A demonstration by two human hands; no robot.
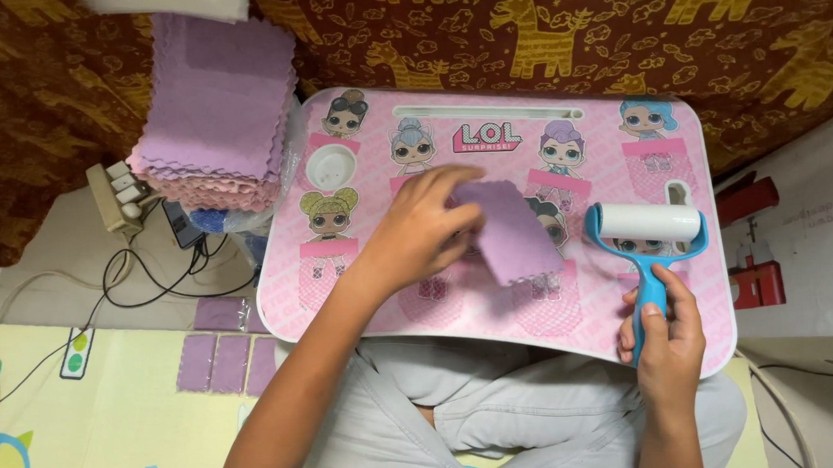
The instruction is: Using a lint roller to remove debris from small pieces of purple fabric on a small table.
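On the pink lap table (364, 305), the left hand (423, 226) pinches the purple cloth (509, 231), and the roller (645, 223), gripped by the right hand (664, 331), sits just right of it.

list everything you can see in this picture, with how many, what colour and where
lap table: one, pink with cartoon dolls, across the person's lap
cloth: one, purple, zigzag edges, on the lap table under the left hand
lint roller: one, blue handle with white roll, on the lap table's right side
cloth stack: one tall pile, purple over pink, left of the lap table
loose cloths: several, purple, flat on the mat at lower left
power strip: one, beige, with black and white cables, left of the stack
blanket: one, brown with yellow giraffes, along the top
red object: one, at the right edge, kind unclear
left hand: touching the cloth's left edge
right hand: closed around the lint roller's handle
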